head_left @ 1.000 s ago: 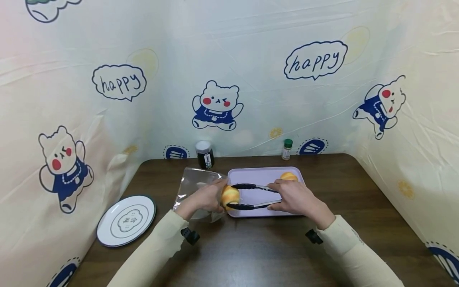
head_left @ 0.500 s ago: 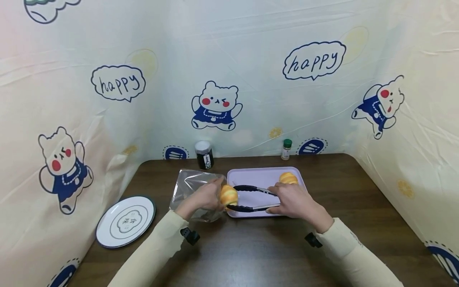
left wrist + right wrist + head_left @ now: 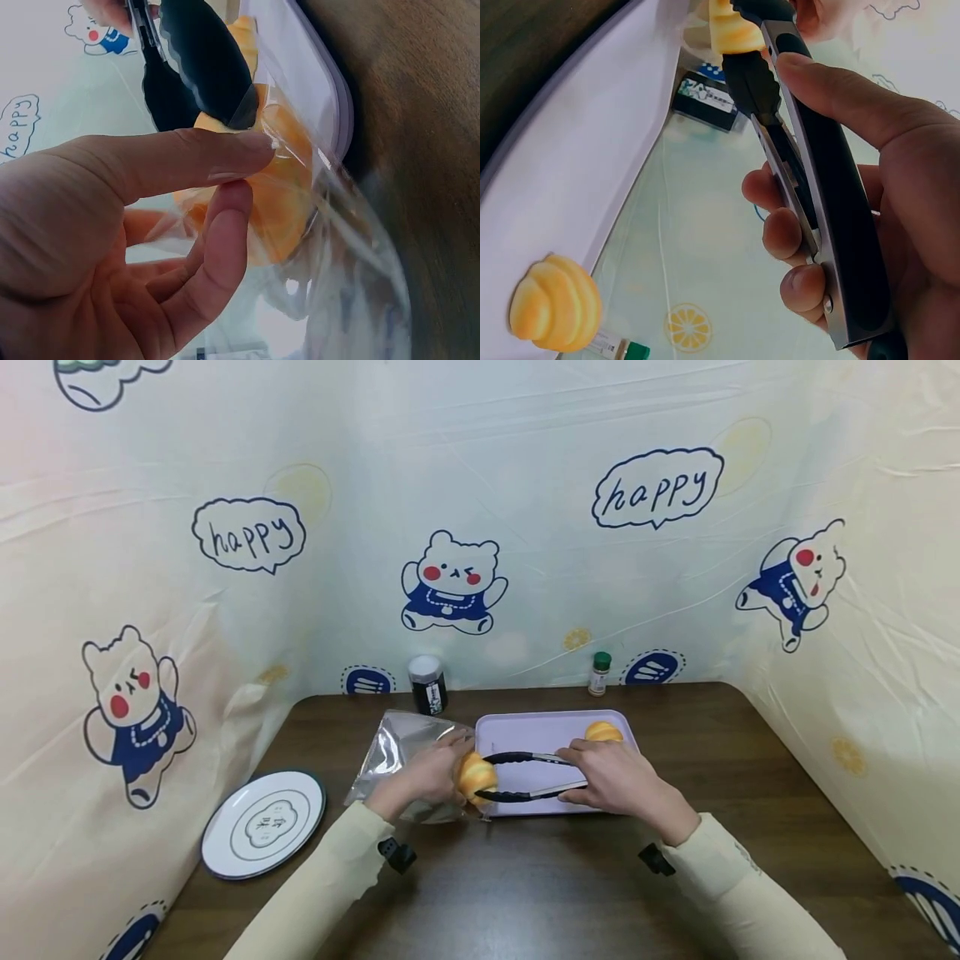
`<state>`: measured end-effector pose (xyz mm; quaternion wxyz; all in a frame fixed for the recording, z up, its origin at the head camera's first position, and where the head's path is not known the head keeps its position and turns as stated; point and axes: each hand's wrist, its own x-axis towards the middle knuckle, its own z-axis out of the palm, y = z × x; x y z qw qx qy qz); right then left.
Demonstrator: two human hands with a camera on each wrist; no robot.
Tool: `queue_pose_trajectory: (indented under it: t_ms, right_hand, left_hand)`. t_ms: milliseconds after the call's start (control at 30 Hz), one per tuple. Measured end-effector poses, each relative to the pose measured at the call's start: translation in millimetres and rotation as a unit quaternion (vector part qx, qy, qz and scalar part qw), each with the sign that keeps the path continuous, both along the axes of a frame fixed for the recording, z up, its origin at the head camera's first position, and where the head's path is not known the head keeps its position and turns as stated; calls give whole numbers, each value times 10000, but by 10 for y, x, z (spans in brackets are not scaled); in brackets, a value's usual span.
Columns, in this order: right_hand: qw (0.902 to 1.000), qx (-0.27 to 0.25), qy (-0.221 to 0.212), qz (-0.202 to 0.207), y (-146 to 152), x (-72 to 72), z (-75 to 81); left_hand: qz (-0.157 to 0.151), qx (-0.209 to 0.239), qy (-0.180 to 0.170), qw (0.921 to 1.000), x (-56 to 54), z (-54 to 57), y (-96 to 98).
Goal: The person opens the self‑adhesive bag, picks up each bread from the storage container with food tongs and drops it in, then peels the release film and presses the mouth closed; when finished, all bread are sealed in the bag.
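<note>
Pale fabric printed with cartoon bears and the word "happy" forms the backdrop (image 3: 540, 477) behind a dark wooden table (image 3: 495, 893); near the middle, a golden bread roll (image 3: 477, 775) sits at the mouth of a clear plastic bag (image 3: 401, 739), just by the near left corner of a lilac tray (image 3: 536, 722); film passes over part of the roll, and whether it touches the tray I cannot tell. Tongs (image 3: 825, 172) with black tips and steel-edged handles reach it from the right, their tips set on either side of it; the person's right hand (image 3: 615, 777) grasps the handles, thumb on one and fingers curled against the other. The left hand (image 3: 431, 772) pinches the bag's film between thumb and finger, right beside the roll; the rest of the bag spreads leftward over the table. Farther out, a second roll (image 3: 555, 304) rests in the far right part of the tray; beyond the tray, along the back edge, stand a dark jar (image 3: 428, 687) with a pale lid and, to its right, a small green-capped bottle (image 3: 598, 674); well apart on the left lies a white plate (image 3: 223, 822) with a dark rim; cream sleeves (image 3: 322, 877) cover both forearms.
</note>
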<state>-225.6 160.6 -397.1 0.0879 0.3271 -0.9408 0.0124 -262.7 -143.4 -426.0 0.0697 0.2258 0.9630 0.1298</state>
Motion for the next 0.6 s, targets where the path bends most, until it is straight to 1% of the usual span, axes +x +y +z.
queue_pose_trajectory:
  t_ms: [133, 267, 367, 500, 600]
  right_hand:
    - [9996, 103, 213, 175, -7, -12, 15]
    - [9991, 124, 351, 207, -15, -19, 34]
    - [9996, 43, 236, 121, -24, -16, 37]
    - [9999, -136, -78, -70, -43, 1, 26]
    - [9995, -203, -181, -174, -57, 21, 28]
  left_hand:
    - [-1, 85, -148, 9999, 16, -6, -11]
    - [-14, -21, -179, 9998, 35, 11, -14]
    - [-27, -185, -226, 9996, 49, 40, -17]
    - [-35, -237, -415, 9989, 62, 90, -14]
    - [-8, -213, -485, 9986, 69, 114, -13]
